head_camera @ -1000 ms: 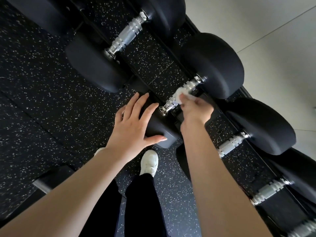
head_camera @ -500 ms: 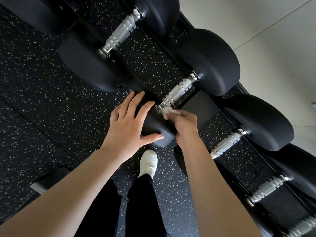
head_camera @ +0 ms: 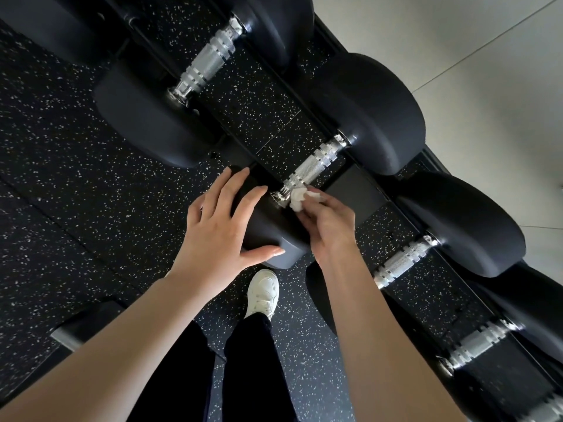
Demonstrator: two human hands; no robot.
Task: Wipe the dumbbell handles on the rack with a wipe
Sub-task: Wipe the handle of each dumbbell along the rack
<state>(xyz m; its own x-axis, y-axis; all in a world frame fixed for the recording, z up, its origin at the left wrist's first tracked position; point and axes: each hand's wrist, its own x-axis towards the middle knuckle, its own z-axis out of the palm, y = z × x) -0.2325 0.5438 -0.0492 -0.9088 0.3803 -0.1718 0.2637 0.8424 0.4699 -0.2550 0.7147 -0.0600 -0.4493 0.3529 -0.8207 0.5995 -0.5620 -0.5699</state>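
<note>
With the wipe (head_camera: 300, 198) pinched by the right hand (head_camera: 327, 226) fingers at the handle's (head_camera: 310, 172) near end, and the left hand (head_camera: 219, 229) spread on the dumbbell head (head_camera: 268, 226), the far knurling risks being missed.

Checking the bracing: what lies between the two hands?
In the head view, the dumbbell's near black head lies between the left hand and right hand.

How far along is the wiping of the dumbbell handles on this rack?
Nothing shows as finished; a wiped handle looks no different. In hand: the right hand pinches the wipe against the near end of the middle handle, while the left hand rests on that dumbbell's near head. Apparently left: the handle above and the handles to the right.
</note>
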